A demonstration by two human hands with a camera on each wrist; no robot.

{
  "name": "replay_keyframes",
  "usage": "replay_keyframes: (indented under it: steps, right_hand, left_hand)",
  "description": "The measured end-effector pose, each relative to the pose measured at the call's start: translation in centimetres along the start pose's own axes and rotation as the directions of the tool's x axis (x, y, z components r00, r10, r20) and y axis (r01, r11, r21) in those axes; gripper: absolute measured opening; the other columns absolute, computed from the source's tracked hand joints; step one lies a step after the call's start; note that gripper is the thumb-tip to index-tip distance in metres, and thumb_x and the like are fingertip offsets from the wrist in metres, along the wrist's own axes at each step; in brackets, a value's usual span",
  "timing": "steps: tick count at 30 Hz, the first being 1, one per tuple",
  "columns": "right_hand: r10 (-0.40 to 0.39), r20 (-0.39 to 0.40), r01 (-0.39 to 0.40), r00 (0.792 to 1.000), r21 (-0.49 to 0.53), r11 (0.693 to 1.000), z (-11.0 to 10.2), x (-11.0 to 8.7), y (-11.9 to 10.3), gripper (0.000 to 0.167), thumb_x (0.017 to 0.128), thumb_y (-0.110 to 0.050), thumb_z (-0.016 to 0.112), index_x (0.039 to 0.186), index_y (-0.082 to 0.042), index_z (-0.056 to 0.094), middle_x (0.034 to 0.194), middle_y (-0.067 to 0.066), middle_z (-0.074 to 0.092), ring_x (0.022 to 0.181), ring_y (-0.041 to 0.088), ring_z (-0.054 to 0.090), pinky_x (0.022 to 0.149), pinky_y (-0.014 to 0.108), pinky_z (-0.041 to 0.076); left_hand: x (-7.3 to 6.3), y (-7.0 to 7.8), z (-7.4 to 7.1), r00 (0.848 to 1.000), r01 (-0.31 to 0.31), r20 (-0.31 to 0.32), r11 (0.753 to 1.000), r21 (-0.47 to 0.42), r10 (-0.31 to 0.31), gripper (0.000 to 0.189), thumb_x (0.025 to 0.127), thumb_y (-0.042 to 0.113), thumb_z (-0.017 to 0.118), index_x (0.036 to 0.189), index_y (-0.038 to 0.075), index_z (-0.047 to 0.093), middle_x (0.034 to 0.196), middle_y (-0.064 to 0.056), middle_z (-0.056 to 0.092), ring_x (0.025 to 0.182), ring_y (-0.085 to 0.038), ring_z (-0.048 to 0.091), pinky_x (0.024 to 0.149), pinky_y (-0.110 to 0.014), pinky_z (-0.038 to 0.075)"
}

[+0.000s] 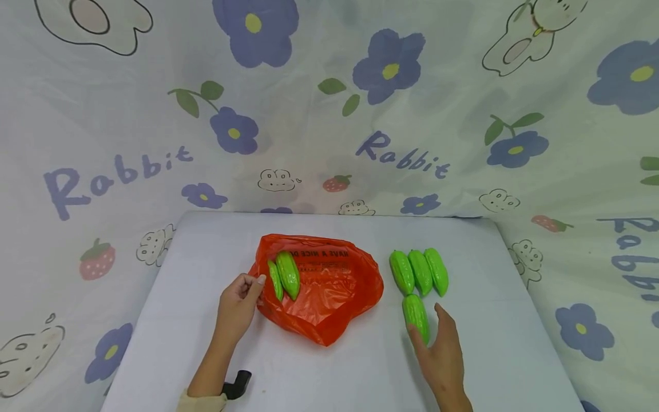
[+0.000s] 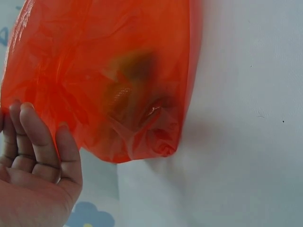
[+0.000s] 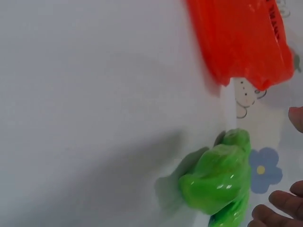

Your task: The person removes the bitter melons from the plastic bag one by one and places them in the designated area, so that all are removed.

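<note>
A red plastic bag (image 1: 329,297) lies with its mouth spread open on the white table. My left hand (image 1: 241,303) pinches the bag's left rim between thumb and fingers. Inside the bag, at its left side, are two bright green, ridged vegetables (image 1: 288,274) shaped like bitter melons. To the bag's right, three more green vegetables (image 1: 421,272) lie side by side, with a single green vegetable (image 1: 416,317) just in front of them. My right hand (image 1: 441,357) is around this nearest one, thumb and fingers spread apart on either side of it. In the right wrist view the fingers (image 3: 277,213) stand apart from the green vegetables.
The white table (image 1: 329,377) ends at the back against a hanging cloth (image 1: 304,154) printed with flowers and rabbits, which also rises at both sides. A black curved piece (image 1: 238,384) sticks out beside my left wrist.
</note>
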State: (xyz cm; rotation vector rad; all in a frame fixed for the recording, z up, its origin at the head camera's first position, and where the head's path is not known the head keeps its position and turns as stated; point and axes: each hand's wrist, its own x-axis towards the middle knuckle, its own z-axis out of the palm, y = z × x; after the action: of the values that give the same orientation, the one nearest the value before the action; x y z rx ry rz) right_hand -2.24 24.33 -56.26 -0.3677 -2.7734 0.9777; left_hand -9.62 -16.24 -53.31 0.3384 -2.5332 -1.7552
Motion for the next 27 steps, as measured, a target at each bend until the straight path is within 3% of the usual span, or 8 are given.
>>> replay_keyframes:
  steps: [7,16,21,27]
  right_hand:
    - [-0.145,-0.034,0.147,0.989,0.056,0.988,0.2,0.8,-2.0,0.088,0.087,-0.023,0.087,0.156,0.0,0.036,0.152,0.022,0.048,0.139,0.04,0.048,0.109,0.061,0.042]
    - [-0.325,-0.009,0.325,0.946,0.08,0.942,0.3,2.3,-4.3,0.098,0.081,-0.018,0.093,0.158,-0.004,0.035,0.154,0.018,0.047,0.14,0.036,0.047,0.108,0.06,0.044]
    - [-0.423,0.05,0.42,0.905,0.061,0.906,0.2,3.0,-6.7,0.101,0.079,-0.02,0.094,0.16,-0.006,0.034,0.158,0.017,0.045,0.144,0.036,0.045,0.107,0.057,0.046]
    - [-0.54,0.127,0.533,0.832,0.087,0.842,0.4,4.0,-9.7,0.101,0.081,-0.023,0.093,0.161,-0.01,0.033,0.159,0.012,0.044,0.145,0.03,0.044,0.106,0.05,0.049]
  left_hand:
    - [0.0,0.1,-0.1,1.0,-0.006,0.0,1.0,0.0,0.006,0.04,0.106,0.044,0.06,0.101,0.005,0.061,0.083,-0.013,0.062,0.082,-0.038,0.063,0.067,-0.033,0.058]
    - [-0.2,0.1,-0.2,1.0,-0.007,0.007,1.0,-0.011,0.007,0.04,0.106,0.044,0.061,0.1,0.005,0.06,0.083,-0.014,0.062,0.082,-0.041,0.061,0.065,-0.032,0.056]
    - [-0.4,0.2,-0.3,1.0,-0.001,0.004,1.0,-0.005,0.001,0.04,0.106,0.044,0.061,0.1,0.005,0.06,0.083,-0.014,0.062,0.081,-0.04,0.06,0.061,-0.028,0.053]
    - [-0.3,0.4,-0.3,1.0,-0.003,0.008,1.0,0.009,0.003,0.041,0.106,0.047,0.06,0.1,0.006,0.061,0.084,-0.018,0.062,0.076,-0.032,0.057,0.06,-0.027,0.05]
